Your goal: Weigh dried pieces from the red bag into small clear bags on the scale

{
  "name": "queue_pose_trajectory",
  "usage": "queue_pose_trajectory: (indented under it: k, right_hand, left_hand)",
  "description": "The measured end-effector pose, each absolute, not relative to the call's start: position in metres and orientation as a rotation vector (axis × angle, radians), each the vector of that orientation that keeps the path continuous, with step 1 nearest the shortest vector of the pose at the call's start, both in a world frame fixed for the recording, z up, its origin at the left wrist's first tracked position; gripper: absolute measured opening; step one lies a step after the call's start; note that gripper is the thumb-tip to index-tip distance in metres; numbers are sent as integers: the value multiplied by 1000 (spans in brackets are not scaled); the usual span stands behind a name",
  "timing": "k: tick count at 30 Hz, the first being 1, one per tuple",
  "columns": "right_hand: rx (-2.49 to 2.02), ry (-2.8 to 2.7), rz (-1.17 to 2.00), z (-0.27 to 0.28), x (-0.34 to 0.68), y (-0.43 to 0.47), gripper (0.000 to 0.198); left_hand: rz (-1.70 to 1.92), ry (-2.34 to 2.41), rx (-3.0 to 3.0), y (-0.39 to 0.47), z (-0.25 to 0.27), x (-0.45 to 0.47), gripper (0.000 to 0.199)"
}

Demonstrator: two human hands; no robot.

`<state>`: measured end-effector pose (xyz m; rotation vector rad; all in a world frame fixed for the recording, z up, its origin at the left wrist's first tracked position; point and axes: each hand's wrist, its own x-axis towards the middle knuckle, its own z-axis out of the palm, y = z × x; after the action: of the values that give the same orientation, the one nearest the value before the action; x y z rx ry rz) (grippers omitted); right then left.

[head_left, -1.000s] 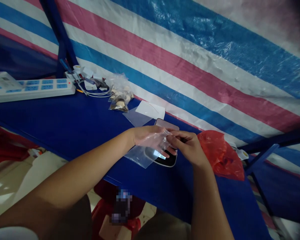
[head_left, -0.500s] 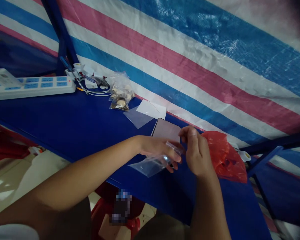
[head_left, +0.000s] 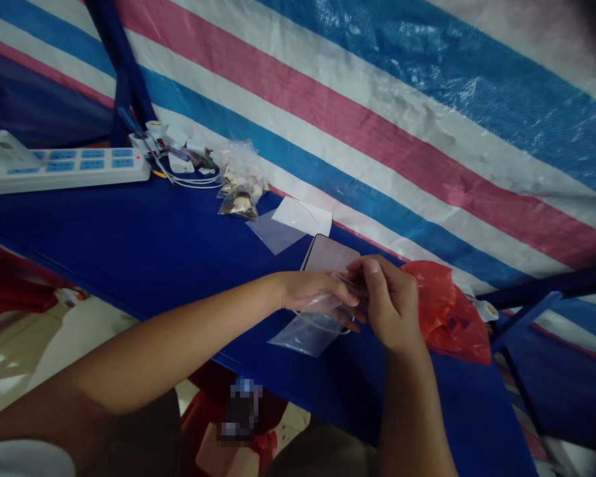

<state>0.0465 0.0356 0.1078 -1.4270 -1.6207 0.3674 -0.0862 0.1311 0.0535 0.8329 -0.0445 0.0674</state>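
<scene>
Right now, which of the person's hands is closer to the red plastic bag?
The right hand. Its back lies right against the red plastic bag, on the bag's left edge. The left hand is farther left, beyond the right hand, gripping the clear bag both hold.

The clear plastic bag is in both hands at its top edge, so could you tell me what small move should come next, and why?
Probably part the mouth of the clear plastic bag: the left hand and right hand both pinch its top edge, and the bag hangs limp and flat above the blue table.
</scene>
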Motion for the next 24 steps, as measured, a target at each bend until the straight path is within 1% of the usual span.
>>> queue_pose_trajectory:
  k: [3,6,7,14,18,22,24]
  right_hand:
    - [-1445,-1685,345,110,45,37,30]
    - [-1478,-1729,413,110,46,38,18]
    - [-1480,-1745,446,110,47,38,17]
    - [-1465,-1598,709,108,53,36,25]
    - [-1466,-1640,712,109,53,35,23]
    - [-1388,-1635,803,112,54,35,24]
    - [-1353,-1653,820,114,55,35,23]
  left_hand:
    - [77,-35,792,132,49,-84,28]
    - [88,-6,781,133,44,-83,25]
    - [91,10,787,133,44,-83,25]
    - [128,28,813,133,43,-84,36]
    - [136,16,805,135,41,-85,32]
    - [165,46,794,137,42,-86,38]
    - [164,68,802,138,41,-87,35]
